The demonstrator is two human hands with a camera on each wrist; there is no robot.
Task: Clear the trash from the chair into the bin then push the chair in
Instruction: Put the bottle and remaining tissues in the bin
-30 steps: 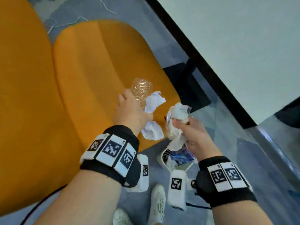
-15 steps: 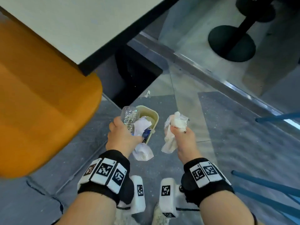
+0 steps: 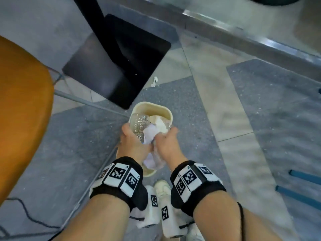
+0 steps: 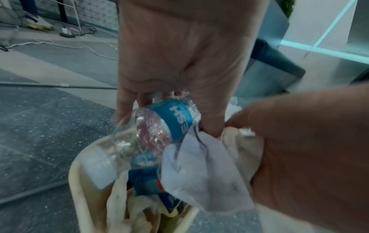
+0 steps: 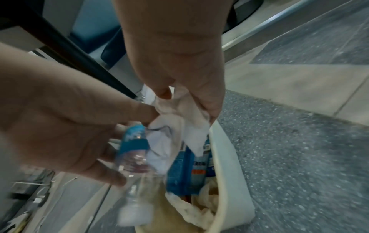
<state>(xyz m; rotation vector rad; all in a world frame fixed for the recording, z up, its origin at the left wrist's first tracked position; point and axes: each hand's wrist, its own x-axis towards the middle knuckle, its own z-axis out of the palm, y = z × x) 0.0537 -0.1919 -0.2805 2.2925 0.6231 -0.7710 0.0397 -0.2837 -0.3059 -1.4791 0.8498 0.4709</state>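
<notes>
Bottle [image 3: 139, 124] held in the left hand [image 3: 132, 144] lies over the bin [image 3: 167, 113], its long axis tilted, white cap end pointing down into the bin and its base up and away from the person in the head view. It is clear, ribbed and crumpled, with a blue band carrying white letters; in the left wrist view the bottle [image 4: 151, 135] shows that band near the fingers [image 4: 123, 102], which curl round it. The same hand also pinches a white tissue [image 4: 201, 178] under the thumb. The right hand [image 3: 166, 145] sits close beside the left, its fingers closed on another crumpled tissue [image 5: 187, 116] that hangs over the bin [image 5: 227, 160] rim. The bin is cream, standing on the grey floor [image 3: 217, 94], and already holds crumpled paper and a blue wrapper [image 5: 185, 170]. The orange chair [image 3: 22, 105] stands at the left, well apart from the bin. A black table base [image 3: 107, 66] lies just beyond the bin.
</notes>
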